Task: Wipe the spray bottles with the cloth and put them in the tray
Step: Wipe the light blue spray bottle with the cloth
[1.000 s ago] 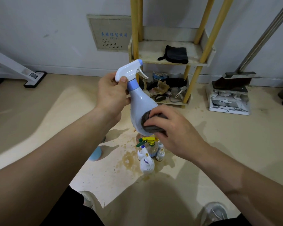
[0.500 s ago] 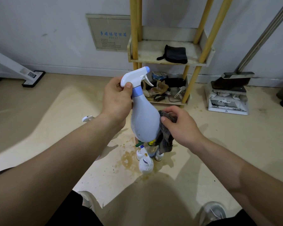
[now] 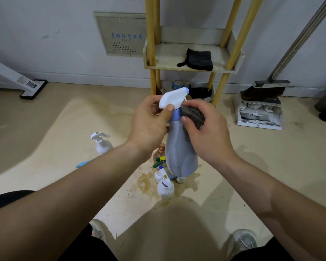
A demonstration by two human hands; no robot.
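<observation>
The spray bottle hung upright above the floor, left hand pinching its trigger head, right hand clutching the cloth against its neck — smooth, wet-looking plastic, likely light yet slippery, safest gripped at that neck.

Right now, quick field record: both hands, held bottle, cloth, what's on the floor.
left hand: grips the spray bottle at its white trigger head
right hand: presses the grey cloth against the bottle's neck
bottle pose: off the floor, roughly upright
floor bottles: cluster below the held one, on a stained patch
white bottle: stands apart, to the left
shelf: black cloth lies on it
</observation>
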